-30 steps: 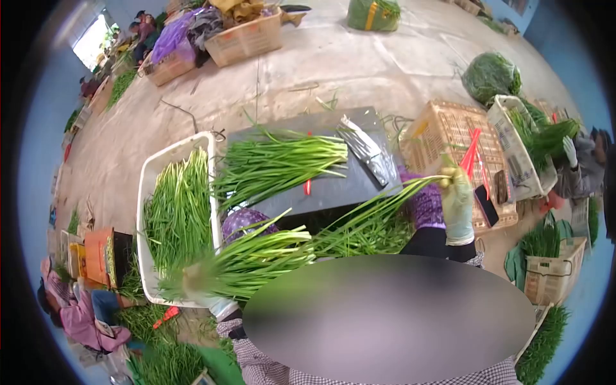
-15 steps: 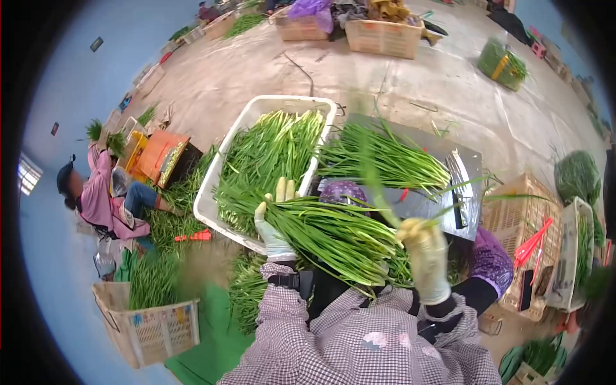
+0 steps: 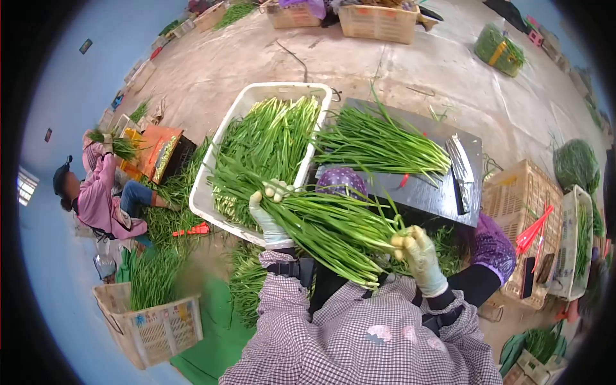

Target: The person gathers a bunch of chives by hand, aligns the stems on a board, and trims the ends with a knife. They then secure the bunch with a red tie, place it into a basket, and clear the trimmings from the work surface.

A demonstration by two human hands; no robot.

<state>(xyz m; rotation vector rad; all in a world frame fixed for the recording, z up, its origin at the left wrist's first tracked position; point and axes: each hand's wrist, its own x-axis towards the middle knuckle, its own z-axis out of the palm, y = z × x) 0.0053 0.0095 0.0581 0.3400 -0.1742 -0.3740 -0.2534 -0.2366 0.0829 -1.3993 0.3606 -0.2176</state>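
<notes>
My gloved left hand (image 3: 269, 212) is closed around a thick bundle of garlic chives (image 3: 327, 224), its leafy end over the crate and its pale ends toward my right. At those pale stem ends, the fingers of my gloved right hand (image 3: 423, 260) are pinched on some chive stems. Beyond the bundle stands a white crate (image 3: 200, 192) heaped with chives (image 3: 273, 135). On a dark board (image 3: 410, 199) lies another bunch of chives (image 3: 385, 144), with a wide-bladed knife (image 3: 459, 173) to its right.
At the left a co-worker in pink (image 3: 106, 192) sits holding greens. A tan crate of chives (image 3: 151, 330) stands at lower left. On the right, a beige crate (image 3: 516, 192) carries red ties (image 3: 532, 231). A wrapped green bale (image 3: 499, 51) lies farther back.
My right hand, earlier raising a blurred chive strand, now pinches at the bundle's stem ends. My left fingers have curled down over the bundle. The co-worker's greens are lower.
</notes>
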